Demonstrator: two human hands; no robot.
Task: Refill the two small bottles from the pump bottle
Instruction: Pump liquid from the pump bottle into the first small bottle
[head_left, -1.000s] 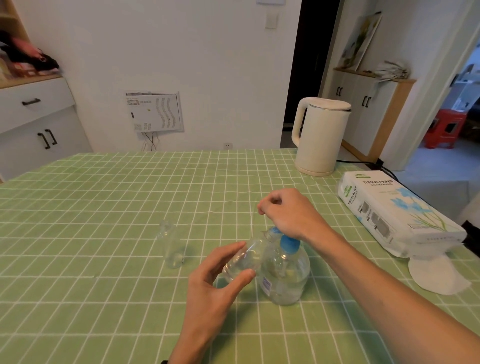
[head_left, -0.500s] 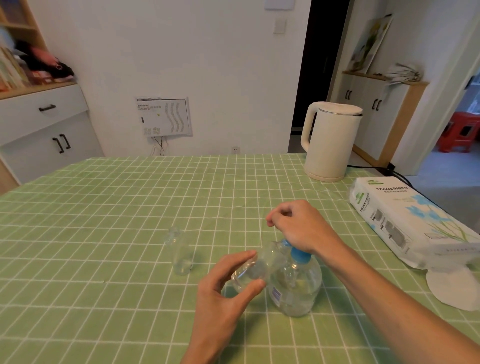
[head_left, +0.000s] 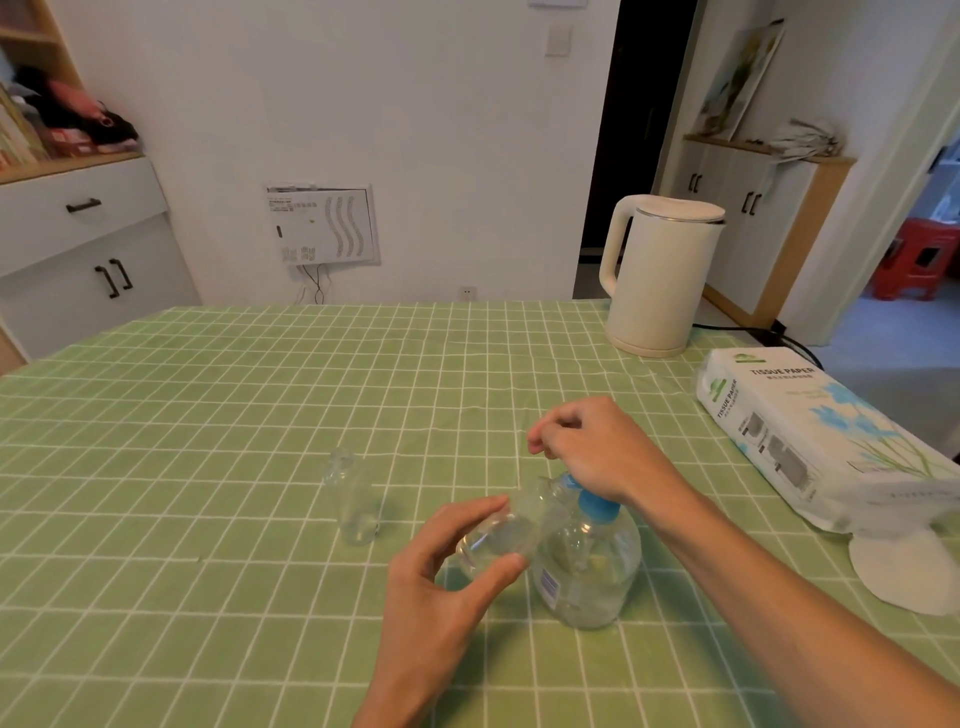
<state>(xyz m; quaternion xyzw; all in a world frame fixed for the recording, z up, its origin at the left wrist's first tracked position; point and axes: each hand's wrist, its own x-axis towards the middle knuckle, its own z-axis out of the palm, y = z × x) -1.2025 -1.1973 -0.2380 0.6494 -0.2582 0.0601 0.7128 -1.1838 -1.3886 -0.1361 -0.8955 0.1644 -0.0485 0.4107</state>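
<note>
Head view, and I've got the pump bottle (head_left: 587, 566) upright on the green checked tablecloth (head_left: 208, 415), blue pump on top. My read on the right hand (head_left: 587, 452): it sits over that pump head, fingers curled down around it. The left hand (head_left: 447, 566) pinches one small bottle (head_left: 506, 530) between thumb and fingertips, just left of the pump bottle and touching it. Its long axis is tilted, base down-left toward me, mouth up-right under the pump. Counting: one pump bottle, two small ones. The second small bottle (head_left: 353, 499) stands upright further left of the pump bottle, apart from it. One kettle (head_left: 657, 275) and one tissue pack (head_left: 810, 441) sit beyond the pump bottle, to its right.
</note>
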